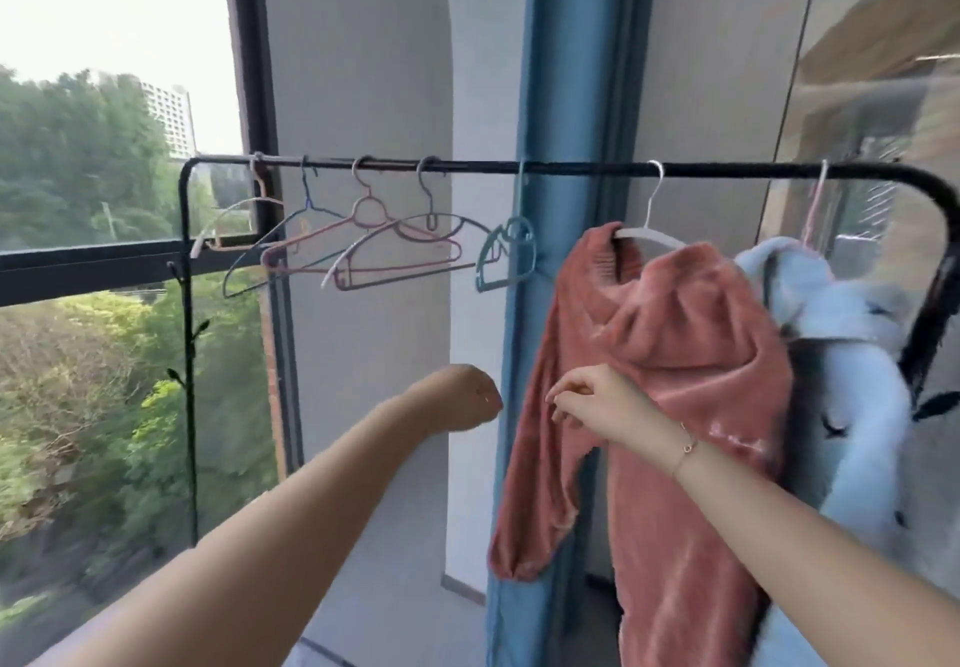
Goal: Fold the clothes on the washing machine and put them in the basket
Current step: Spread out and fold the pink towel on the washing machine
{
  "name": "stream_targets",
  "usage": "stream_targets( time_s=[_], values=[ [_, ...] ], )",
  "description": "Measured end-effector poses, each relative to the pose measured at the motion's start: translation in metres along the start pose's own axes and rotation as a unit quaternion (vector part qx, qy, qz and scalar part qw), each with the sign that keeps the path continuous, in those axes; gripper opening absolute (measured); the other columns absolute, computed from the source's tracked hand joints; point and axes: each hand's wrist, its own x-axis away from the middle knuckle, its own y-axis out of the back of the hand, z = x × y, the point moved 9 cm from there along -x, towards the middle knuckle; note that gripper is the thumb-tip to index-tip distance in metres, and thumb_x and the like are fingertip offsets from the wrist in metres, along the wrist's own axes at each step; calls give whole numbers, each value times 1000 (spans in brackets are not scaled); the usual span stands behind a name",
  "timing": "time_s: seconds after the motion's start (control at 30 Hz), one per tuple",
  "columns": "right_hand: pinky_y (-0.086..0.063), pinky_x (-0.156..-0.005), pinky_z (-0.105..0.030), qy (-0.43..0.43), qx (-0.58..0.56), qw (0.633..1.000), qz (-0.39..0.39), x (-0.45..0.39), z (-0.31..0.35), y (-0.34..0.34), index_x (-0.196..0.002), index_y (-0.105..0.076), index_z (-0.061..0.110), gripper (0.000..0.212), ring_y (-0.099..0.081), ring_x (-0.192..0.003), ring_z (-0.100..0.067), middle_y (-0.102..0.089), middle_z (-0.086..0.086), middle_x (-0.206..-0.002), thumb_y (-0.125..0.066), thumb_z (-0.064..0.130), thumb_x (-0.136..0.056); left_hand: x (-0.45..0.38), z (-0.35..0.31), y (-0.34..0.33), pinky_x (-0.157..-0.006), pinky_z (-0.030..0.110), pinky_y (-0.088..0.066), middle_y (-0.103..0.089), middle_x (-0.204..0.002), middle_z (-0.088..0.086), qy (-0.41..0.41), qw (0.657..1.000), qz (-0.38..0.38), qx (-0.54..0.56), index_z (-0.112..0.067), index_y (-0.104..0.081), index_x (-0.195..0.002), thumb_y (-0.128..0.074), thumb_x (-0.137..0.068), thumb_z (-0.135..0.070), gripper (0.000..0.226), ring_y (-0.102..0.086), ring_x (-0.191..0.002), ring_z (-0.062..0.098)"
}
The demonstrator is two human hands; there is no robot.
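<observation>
By a balcony window, a black clothes rail (519, 167) carries empty hangers and a pink sweater (675, 354) hanging lengthwise. Your right hand (592, 401), loosely curled and empty, touches its front; your left hand (467, 396), clenched, sits just left, farther off.

**Person's arms: bare, one bracelet**

Two forearms enter from the bottom of the frame, both bare to the frame edge; no sleeves, no gloves in view. Left hand (465, 396), centre of frame: blurred, no ring or watch made out; fine detail lost to blur. Right hand (597, 404), centre right: sharper, nails short and unpainted as far as can be seen. Right wrist carries a thin chain bracelet (684, 450), gold-toned, with a small ring-shaped link on the upper side. No other jewellery or markings visible.
</observation>
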Motion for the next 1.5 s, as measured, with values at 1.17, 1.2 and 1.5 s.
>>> stream_targets(
  time_s=[1.17,1.2,1.5],
  values=[
    [-26,-53,-32,12,206,879,-431,10,-39,199,-52,-29,21,52,-40,-53,-27,-51,-10,-52,-56,37,-94,-157,-220,46,-71,29,-38,-49,-90,-17,-305,932,-188,-55,-33,-54,-111,-42,-99,-35,18,-46,-94,10],
    [-26,-50,-32,29,216,868,-446,15,-39,199,-50,-25,23,56,-37,-49,-27,-52,-12,-49,-59,34,-93,-158,-221,45,-72,30,-39,-48,-91,-16,-307,934,-181,-39,-31,-55,-111,-43,-98,-36,17,-47,-93,11],
    [-20,-43,-26,70,225,831,-504,75,-83,185,-54,-29,26,44,-20,-42,-12,-43,-2,-38,-52,39,-89,-183,-217,34,-70,31,-39,-47,-102,-11,-279,945,-170,27,-24,-55,-109,-45,-99,-36,19,-48,-87,14]
  ],
)
